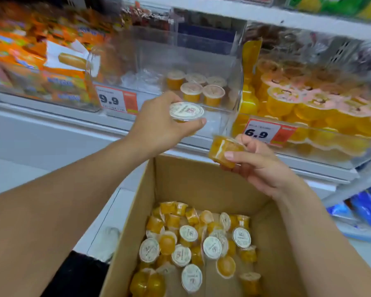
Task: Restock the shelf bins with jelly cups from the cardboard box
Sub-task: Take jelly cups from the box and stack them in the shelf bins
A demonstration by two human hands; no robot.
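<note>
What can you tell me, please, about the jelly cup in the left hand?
The jelly cup is small and looks like clear plastic, holding orange jelly under a round white foil lid with print too small to read. It is held upright, lid up. The left hand grips its sides from below, at the open front of the clear bin, which holds five like cups.

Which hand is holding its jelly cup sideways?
The right hand: its jelly cup is tipped sideways, while the left hand's cup shows its lid on top.
</note>
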